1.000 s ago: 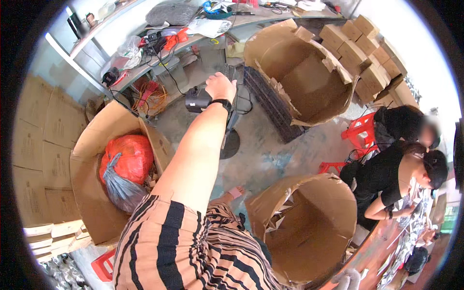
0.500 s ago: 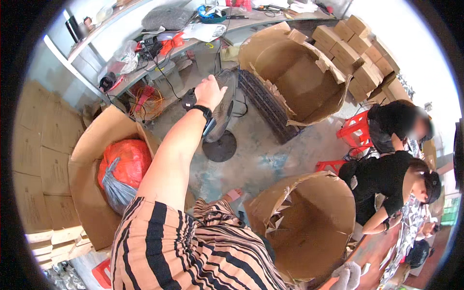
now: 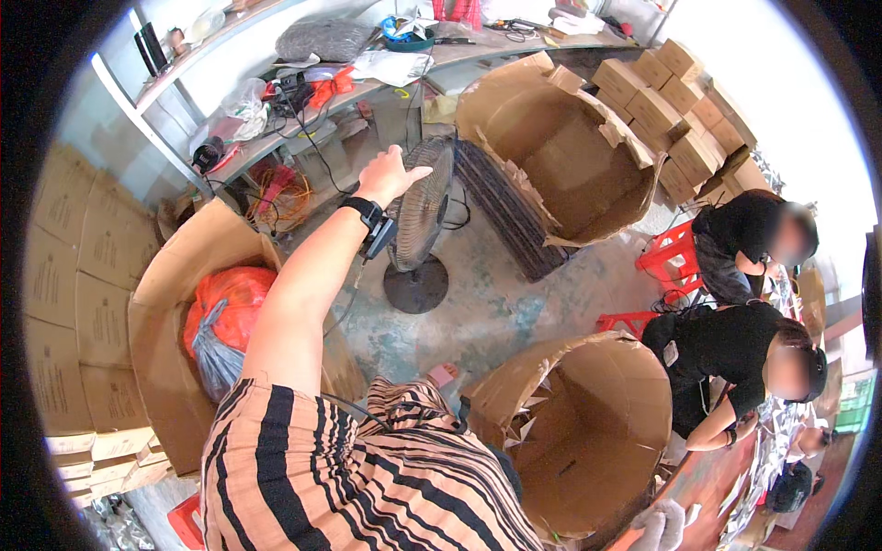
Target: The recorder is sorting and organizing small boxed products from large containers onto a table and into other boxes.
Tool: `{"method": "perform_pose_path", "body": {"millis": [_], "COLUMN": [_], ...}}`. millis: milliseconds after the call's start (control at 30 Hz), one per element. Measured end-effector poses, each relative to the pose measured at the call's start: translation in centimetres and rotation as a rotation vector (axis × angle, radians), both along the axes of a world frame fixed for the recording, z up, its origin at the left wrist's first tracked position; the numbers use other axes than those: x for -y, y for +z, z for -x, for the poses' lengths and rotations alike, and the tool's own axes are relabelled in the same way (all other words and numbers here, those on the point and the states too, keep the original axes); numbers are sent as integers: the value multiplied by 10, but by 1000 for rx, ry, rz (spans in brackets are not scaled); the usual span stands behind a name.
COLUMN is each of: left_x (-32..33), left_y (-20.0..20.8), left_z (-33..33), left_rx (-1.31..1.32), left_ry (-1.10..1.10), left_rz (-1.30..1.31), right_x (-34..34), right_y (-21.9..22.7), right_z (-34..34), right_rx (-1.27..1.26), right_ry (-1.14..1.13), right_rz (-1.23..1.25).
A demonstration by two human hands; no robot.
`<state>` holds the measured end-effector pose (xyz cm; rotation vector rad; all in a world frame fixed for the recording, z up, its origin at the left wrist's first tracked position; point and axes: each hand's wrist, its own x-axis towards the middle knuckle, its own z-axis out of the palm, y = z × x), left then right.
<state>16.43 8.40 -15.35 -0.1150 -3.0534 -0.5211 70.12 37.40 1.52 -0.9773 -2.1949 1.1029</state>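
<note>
My left arm reaches forward, away from my body. My left hand (image 3: 386, 178) is open, with its thumb stretched out to the right and no object visible in it. It is beside the upper part of a black pedestal fan (image 3: 424, 213); whether it touches the cage I cannot tell. The fan stands on a round black base (image 3: 416, 286) on the floor. On my wrist is a black strap with a small device (image 3: 377, 233), and a thin cable runs down from it. My right hand is not recognisable in view. A grey glove (image 3: 658, 525) shows at the lower right edge.
Large open cardboard boxes stand at front right (image 3: 588, 477), far centre (image 3: 588, 165) and left, the last holding a red bag (image 3: 230, 308). A cluttered bench (image 3: 441, 57) runs along the back. Two people in black (image 3: 721, 354) sit at right near red stools (image 3: 673, 257).
My left hand has shifted slightly left and its fingers look more extended. More of the fan's cage shows. The view has shifted a little, and the nearer person's head has moved.
</note>
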Motion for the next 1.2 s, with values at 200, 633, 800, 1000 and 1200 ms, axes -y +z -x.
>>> {"method": "perform_pose_path", "body": {"millis": [200, 633, 800, 1000, 1200], "left_x": [-18, -57, -44, -15, 56], "left_y": [-15, -50, -51, -53, -43], "left_z": [-12, -63, -59, -56, -12], "left_rx": [19, -186, -234, -123, -114], "left_ry": [-6, -216, -176, 10, -267], "left_rz": [-56, 103, 15, -119, -369], "right_x": [1, 1, -2, 2, 3], "right_y": [-6, -5, -3, -9, -2], "right_z": [4, 7, 12, 7, 6], "right_rx": [39, 68, 50, -54, 53], "right_ry": [-15, -12, 70, -3, 76], "right_rz": [-34, 39, -93, 68, -124]}}
